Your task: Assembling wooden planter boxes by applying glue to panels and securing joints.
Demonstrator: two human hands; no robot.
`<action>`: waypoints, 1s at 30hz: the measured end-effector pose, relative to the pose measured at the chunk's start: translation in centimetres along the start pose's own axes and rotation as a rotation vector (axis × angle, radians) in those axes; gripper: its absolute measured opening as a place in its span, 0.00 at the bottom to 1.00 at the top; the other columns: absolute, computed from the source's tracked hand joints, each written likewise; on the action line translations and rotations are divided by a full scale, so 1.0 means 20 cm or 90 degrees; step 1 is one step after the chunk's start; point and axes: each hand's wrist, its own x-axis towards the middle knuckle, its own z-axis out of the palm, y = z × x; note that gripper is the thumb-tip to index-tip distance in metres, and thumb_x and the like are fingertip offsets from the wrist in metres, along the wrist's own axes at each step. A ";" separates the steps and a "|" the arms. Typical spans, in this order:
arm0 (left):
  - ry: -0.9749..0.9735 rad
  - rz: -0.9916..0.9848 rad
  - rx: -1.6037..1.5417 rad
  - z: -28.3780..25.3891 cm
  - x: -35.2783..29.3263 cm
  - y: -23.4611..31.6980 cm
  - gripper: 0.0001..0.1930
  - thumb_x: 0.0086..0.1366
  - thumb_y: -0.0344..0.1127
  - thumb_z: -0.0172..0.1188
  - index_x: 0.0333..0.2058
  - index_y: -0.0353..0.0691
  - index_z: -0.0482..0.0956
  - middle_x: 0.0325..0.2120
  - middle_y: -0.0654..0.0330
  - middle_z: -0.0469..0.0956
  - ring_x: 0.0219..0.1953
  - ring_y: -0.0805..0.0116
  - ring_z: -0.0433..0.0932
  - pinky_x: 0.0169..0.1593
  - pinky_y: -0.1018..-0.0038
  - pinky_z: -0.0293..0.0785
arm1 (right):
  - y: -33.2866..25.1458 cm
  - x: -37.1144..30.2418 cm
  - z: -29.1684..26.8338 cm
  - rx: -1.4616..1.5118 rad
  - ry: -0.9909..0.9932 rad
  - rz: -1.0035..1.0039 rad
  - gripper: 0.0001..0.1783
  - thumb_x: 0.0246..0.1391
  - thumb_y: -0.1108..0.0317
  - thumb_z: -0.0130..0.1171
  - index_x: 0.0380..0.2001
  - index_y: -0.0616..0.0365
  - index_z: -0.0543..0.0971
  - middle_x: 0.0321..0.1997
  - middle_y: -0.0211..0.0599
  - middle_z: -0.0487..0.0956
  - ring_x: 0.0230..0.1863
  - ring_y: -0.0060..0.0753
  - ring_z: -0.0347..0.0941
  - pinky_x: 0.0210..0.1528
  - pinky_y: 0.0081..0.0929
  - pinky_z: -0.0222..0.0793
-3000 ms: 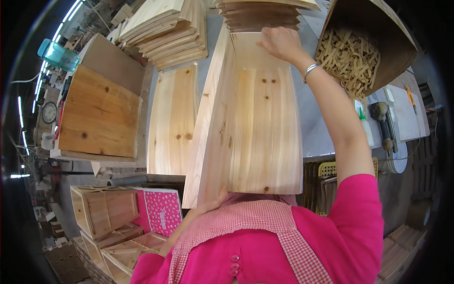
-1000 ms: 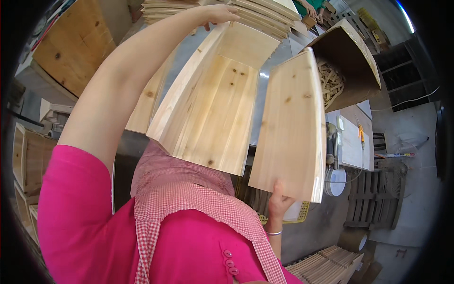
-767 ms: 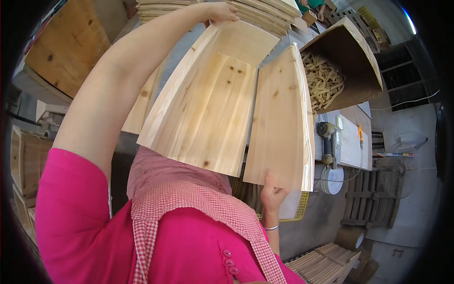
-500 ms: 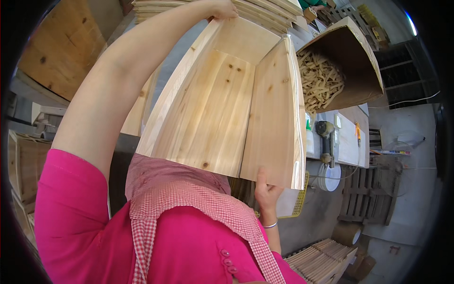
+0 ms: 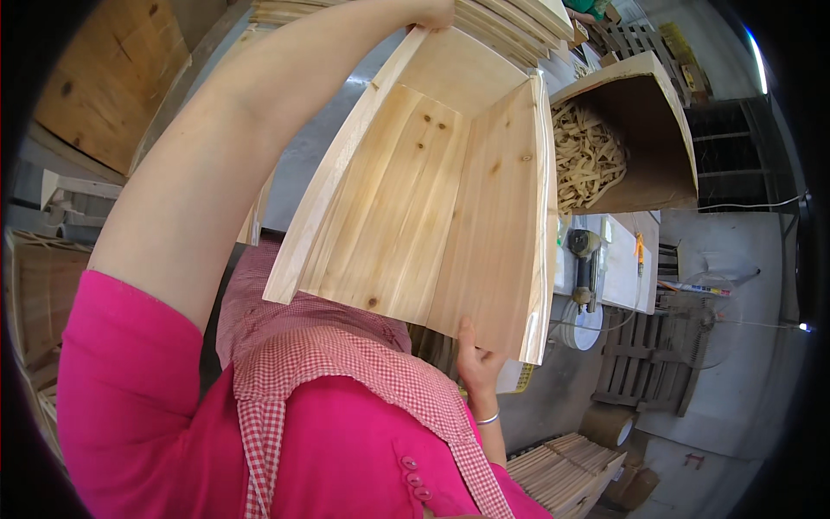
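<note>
A long open wooden box of pale, knotty boards is held up in front of my body, its near end without a wall. At its far end my left hand is closed on the upper corner; the fingers there are partly out of sight. My right hand grips the near edge of the right side board, with the thumb on the inner face and the other fingers mostly hidden beneath.
Stacked wooden boards lie beyond the box. To the right, a cardboard carton holds curled strips, near a nail gun on a white worktable. A white bucket, pallet and slatted wood stack stand lower right.
The box has turned slightly, its near end swinging a little lower with my right hand. The dark line between its bottom and right side board no longer shows. Both hands keep their hold.
</note>
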 end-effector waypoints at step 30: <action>-0.137 -0.277 -0.807 -0.52 -0.66 0.19 0.46 0.67 0.67 0.51 0.73 0.45 0.47 0.71 0.44 0.50 0.67 0.39 0.60 0.57 0.32 0.66 | -0.21 0.22 -0.33 -0.102 -0.318 -0.053 0.28 0.55 0.71 0.64 0.59 0.66 0.73 0.57 0.48 0.79 0.60 0.38 0.74 0.62 0.34 0.67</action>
